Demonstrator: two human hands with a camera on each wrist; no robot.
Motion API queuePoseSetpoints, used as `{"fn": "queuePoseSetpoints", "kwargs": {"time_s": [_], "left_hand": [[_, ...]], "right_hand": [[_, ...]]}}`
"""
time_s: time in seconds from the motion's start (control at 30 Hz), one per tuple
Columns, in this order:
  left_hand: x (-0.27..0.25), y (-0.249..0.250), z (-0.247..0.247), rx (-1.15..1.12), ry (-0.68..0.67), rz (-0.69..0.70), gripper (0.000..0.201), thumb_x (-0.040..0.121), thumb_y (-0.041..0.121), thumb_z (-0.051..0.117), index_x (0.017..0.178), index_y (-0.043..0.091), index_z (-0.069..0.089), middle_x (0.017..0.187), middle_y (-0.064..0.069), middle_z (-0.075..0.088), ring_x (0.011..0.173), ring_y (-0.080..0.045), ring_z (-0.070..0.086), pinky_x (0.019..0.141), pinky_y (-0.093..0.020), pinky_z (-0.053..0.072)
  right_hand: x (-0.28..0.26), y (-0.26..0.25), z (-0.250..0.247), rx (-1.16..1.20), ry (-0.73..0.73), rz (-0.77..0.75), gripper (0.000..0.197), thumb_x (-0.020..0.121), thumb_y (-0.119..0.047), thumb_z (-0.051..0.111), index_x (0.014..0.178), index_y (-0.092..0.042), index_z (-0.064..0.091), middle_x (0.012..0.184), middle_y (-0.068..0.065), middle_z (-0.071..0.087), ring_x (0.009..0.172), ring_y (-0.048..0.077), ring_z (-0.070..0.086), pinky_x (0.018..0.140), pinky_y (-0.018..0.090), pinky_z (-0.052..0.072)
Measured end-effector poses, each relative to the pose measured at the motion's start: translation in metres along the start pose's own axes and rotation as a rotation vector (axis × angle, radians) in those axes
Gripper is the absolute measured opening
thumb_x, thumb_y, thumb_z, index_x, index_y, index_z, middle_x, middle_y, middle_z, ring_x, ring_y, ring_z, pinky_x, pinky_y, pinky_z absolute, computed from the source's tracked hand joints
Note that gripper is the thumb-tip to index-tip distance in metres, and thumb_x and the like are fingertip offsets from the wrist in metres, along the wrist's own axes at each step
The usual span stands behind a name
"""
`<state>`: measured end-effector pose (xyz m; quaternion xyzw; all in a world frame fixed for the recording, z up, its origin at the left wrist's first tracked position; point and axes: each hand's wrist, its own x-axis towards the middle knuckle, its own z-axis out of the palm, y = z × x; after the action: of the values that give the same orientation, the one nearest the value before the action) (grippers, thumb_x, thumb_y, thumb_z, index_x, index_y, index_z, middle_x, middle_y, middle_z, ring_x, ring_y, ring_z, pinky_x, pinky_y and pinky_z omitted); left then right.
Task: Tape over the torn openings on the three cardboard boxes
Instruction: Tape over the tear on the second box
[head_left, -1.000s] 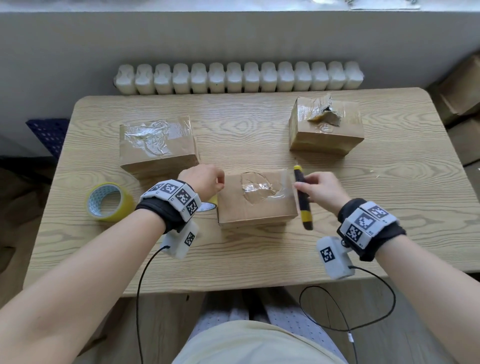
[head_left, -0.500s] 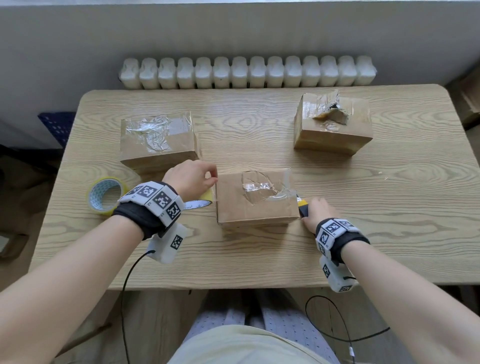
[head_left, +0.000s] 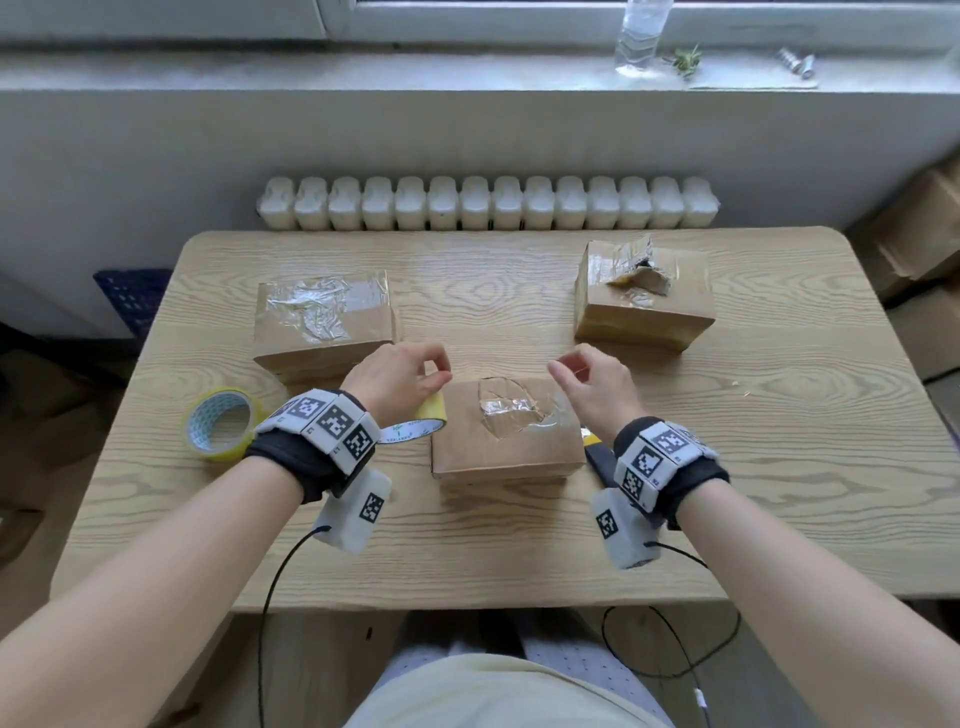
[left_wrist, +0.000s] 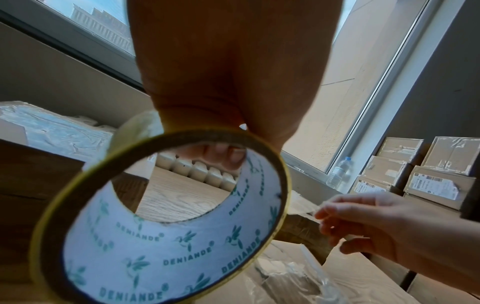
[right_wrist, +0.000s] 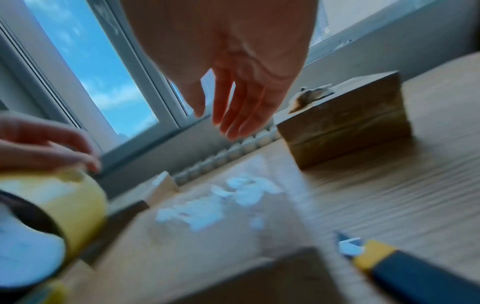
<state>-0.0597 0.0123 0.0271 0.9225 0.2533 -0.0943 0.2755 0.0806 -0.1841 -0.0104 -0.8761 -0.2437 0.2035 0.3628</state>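
Observation:
Three cardboard boxes stand on the wooden table (head_left: 779, 415). The left box (head_left: 322, 317) has clear tape across its top. Crinkled tape covers part of the tear on the middle box (head_left: 504, 431) (right_wrist: 207, 226). On the right box (head_left: 644, 296) (right_wrist: 345, 123) a torn flap stands open. My left hand (head_left: 431, 379) grips a yellow tape roll (head_left: 421, 421) (left_wrist: 168, 216) at the middle box's left edge, fingers through its core. My right hand (head_left: 566, 369) (right_wrist: 233, 107) hovers over the middle box's far right corner, fingers relaxed and empty.
A blue and yellow utility knife (head_left: 597, 457) (right_wrist: 389, 267) lies on the table just right of the middle box, partly under my right wrist. A second tape roll (head_left: 218, 426) lies flat at the table's left. Stacked cartons (left_wrist: 428, 174) stand to the right, a radiator (head_left: 488, 202) behind.
My right hand laid the knife down beside the middle box and rose empty over the box's far corner. The left hand kept its hold on the tape roll. The head view tilted up.

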Motion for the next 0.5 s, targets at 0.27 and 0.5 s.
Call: {"fn": "queuePoseSetpoints", "kwargs": {"time_s": [0.27, 0.5], "left_hand": [[-0.007, 0.016, 0.002, -0.155, -0.044, 0.072, 0.019, 0.093, 0.042, 0.05, 0.094, 0.026, 0.06, 0.062, 0.005, 0.052, 0.054, -0.009, 0.044, 0.054, -0.025, 0.035], [-0.014, 0.0, 0.001, -0.445, -0.234, 0.018, 0.047, 0.063, 0.031, 0.062, 0.106, 0.013, 0.055, 0.074, -0.001, 0.054, 0.067, -0.012, 0.049, 0.06, -0.023, 0.036]], "right_hand": [[-0.017, -0.045, 0.035, 0.515, -0.363, 0.173, 0.018, 0.083, -0.011, 0.071, 0.096, 0.001, 0.067, 0.075, 0.006, 0.066, 0.066, 0.012, 0.063, 0.067, 0.023, 0.055], [-0.01, -0.046, 0.021, 0.644, -0.236, 0.281, 0.019, 0.088, -0.006, 0.064, 0.098, 0.01, 0.063, 0.069, 0.01, 0.062, 0.053, 0.01, 0.064, 0.06, 0.022, 0.056]]}}
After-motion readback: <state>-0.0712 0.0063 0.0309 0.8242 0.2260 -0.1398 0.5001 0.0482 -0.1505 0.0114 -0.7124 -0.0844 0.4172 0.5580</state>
